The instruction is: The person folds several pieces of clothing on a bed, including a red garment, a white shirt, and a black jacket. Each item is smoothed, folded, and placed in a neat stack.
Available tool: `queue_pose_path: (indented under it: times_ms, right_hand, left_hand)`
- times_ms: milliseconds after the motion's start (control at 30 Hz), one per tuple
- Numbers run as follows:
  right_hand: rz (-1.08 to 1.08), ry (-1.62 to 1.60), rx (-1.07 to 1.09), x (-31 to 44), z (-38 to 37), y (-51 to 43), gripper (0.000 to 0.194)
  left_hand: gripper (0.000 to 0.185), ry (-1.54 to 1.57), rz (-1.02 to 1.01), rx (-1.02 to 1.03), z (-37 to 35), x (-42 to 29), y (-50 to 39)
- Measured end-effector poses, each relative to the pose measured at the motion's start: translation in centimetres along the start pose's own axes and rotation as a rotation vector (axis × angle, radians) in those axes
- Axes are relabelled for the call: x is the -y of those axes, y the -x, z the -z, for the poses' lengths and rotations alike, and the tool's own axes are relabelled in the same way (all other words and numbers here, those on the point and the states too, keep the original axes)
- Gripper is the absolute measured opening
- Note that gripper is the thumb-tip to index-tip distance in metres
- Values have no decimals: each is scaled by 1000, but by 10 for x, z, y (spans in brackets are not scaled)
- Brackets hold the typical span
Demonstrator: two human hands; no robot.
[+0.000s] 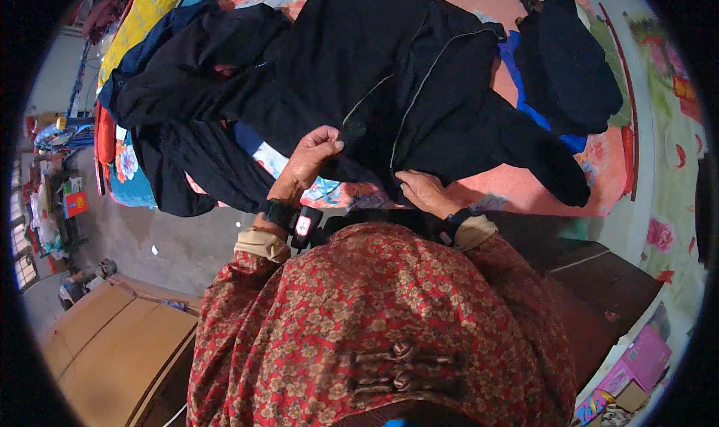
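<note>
A black garment (359, 51) with thin pale piping lies spread over a bed with a floral pink cover (595, 185). My left hand (317, 152) pinches the garment's near edge between thumb and fingers, close to the end of one piping line. To its right, my right hand (424, 191) rests at the same edge, by the lower end of the longer piping line; its fingertips are partly against the cloth, and whether they grip it cannot be told. More dark clothing (196, 79) is heaped to the left, its folds overlapping the black garment.
Another dark garment (573, 73) and a blue strip of cloth (519, 84) lie at the bed's right. A yellow patterned cloth (140, 28) is at the far left. Behind me stand a tan covered surface (112, 337) and a dark brown panel (612, 281).
</note>
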State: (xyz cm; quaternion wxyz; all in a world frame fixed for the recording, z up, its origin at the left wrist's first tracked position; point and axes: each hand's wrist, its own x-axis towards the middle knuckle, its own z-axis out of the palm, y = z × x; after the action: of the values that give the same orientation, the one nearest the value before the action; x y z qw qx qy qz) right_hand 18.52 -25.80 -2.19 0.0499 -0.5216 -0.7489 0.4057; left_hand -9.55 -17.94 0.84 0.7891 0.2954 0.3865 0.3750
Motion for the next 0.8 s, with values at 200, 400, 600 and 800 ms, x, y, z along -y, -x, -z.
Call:
queue_pose_path:
  times_ms: [200,400,600,800]
  right_hand:
    - [43,156,16,-5,-10,7,47]
    - [107,-105,-171,7,-4,10,50]
    - [5,-208,-60,-41,-22,27,35]
    - [-722,-1011,-537,-61,2,64,29]
  left_hand:
    - [11,-493,184,105,-11,26,1]
    - [16,-726,127,347,-23,55,-1]
    - [11,-660,-196,-128,-10,57,9]
    - [40,-493,-365,-1081,98,72,6]
